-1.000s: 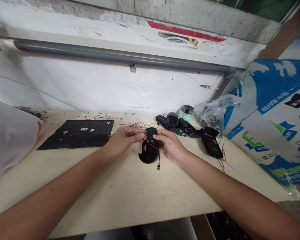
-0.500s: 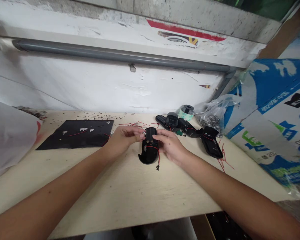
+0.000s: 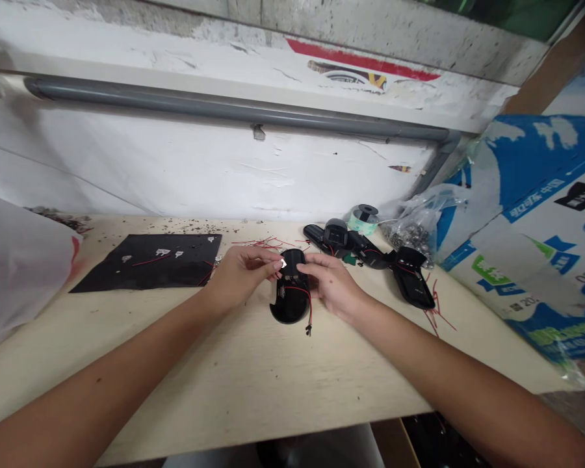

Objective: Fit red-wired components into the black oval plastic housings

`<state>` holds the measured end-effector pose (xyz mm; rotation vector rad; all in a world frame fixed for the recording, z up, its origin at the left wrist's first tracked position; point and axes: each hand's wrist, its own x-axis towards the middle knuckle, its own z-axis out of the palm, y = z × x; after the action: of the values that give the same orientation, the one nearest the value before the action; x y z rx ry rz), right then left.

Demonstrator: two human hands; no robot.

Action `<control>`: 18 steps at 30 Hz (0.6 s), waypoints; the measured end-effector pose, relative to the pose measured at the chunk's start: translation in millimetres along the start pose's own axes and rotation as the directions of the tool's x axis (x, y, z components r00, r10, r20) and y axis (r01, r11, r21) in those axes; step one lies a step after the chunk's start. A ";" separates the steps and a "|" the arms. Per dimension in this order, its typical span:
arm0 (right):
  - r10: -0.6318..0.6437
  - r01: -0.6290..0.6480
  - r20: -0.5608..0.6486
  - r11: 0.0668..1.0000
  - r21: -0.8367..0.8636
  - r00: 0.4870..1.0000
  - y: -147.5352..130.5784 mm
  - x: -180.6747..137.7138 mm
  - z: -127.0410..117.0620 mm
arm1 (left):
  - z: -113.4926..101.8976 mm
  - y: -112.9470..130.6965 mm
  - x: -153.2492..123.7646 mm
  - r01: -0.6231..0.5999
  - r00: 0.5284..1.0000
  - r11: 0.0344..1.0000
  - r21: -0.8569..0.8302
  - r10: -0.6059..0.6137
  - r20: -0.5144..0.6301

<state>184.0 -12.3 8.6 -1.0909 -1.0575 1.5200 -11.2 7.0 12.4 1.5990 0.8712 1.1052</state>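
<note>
Okay, black plastic housing (image 3: 287,307) lies flat on pale wood bench (image 3: 234,396), hands meeting right over it. R hand (image 3: 334,283) narrow, fingers curled onto housing's top end, prob. steadying it so it can't slide. L hand (image 3: 241,276) narrow too, thumb + index pinching small white piece (image 3: 283,263) just above housing, apparently kept close to work on it; exact contact hard to tell. Wrists low, forearms angled in from bench edge. Red/black wires (image 3: 309,305) trail off housing's R side. L of housing: black mat (image 3: 146,260) w/ white bits (image 3: 162,252). R of housing: more black housings (image 3: 409,279), tape spool (image 3: 363,218), plastic bag of metal parts (image 3: 414,237).
</note>
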 end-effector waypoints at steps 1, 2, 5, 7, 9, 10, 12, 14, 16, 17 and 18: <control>0.003 -0.003 0.004 1.000 0.000 1.000 0.0 -0.2 0.1 | 0.1 -1.4 0.1 -0.003 1.000 0.999 0.032 0.003 0.000; 0.006 -0.006 0.009 1.000 -0.002 1.000 0.0 -0.4 0.1 | 0.1 -3.1 0.1 -0.008 1.000 0.998 0.060 0.008 0.007; 0.005 -0.005 0.012 1.000 -0.002 1.000 -0.3 -1.2 0.3 | 0.1 -7.6 -0.5 -0.065 0.997 0.987 0.144 0.057 0.055; 0.006 -0.006 0.009 1.000 0.000 1.000 -0.5 -1.5 0.3 | 0.2 -8.6 -1.4 -0.139 0.988 0.963 0.229 0.121 0.092; 0.011 -0.011 0.009 1.000 0.004 1.000 -0.6 -1.5 0.1 | 0.5 -7.4 -2.2 -0.206 0.976 0.930 0.305 0.172 0.134; 0.013 -0.013 0.011 1.000 0.006 1.000 -0.6 -1.4 0.1 | 0.7 -6.2 -2.6 -0.227 0.971 0.917 0.327 0.186 0.153; 0.011 -0.011 0.015 1.000 0.009 1.000 -0.5 -1.1 -0.1 | 0.9 -3.7 -3.2 -0.250 0.963 0.906 0.341 0.195 0.186; 0.006 -0.006 0.016 1.000 0.010 1.000 -0.4 -1.1 -0.1 | 0.9 -2.4 -3.3 -0.257 0.958 0.904 0.342 0.191 0.216; 0.001 -0.001 0.014 1.000 0.010 1.000 -0.3 -1.2 0.1 | 0.7 -3.2 -3.0 -0.248 0.956 0.905 0.345 0.172 0.236; 0.000 0.000 0.011 1.000 0.008 1.000 -0.2 -1.3 0.2 | 0.6 -4.1 -2.8 -0.240 0.957 0.907 0.346 0.161 0.242; 0.001 -0.001 0.008 1.000 0.005 1.000 0.0 -1.3 0.3 | 0.4 -5.3 -2.7 -0.230 0.958 0.909 0.348 0.149 0.244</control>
<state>183.8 -13.6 8.9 -1.0826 -1.0585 1.5277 -11.9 5.9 6.6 2.1166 0.8274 0.9116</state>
